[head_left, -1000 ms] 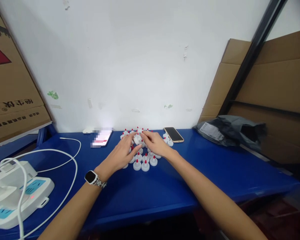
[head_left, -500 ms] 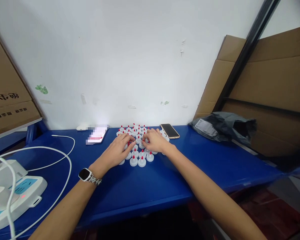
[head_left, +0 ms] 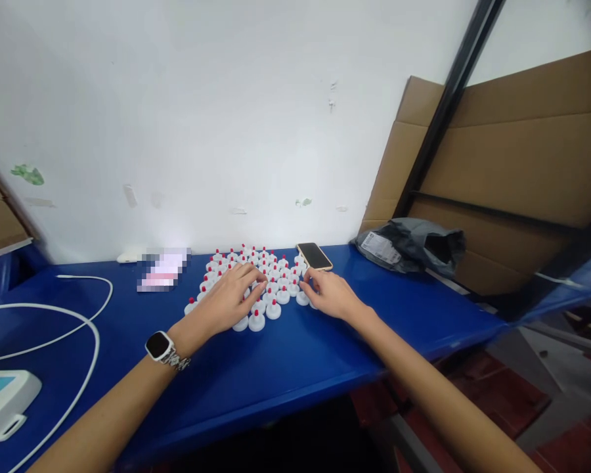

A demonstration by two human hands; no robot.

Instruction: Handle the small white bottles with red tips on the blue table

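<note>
Several small white caps with red tips (head_left: 270,276) stand in a tight cluster on the blue table (head_left: 285,368). My left hand (head_left: 229,300) lies palm down over the left part of the cluster, fingers resting on the caps. A watch (head_left: 160,345) sits on that wrist. My right hand (head_left: 328,293) rests at the right edge of the cluster, fingertips touching a cap there. I cannot tell whether either hand pinches a cap.
A phone (head_left: 314,255) lies just behind my right hand. A lit, blurred phone (head_left: 160,270) lies at back left. White cables (head_left: 73,315) and a power strip (head_left: 0,401) are at the left. A grey bag (head_left: 408,244) and cardboard sheets (head_left: 517,164) stand at the right.
Both hands came down from holding a cap together above the cluster and moved apart; the right went to the cluster's right edge. The view shifted rightward.
</note>
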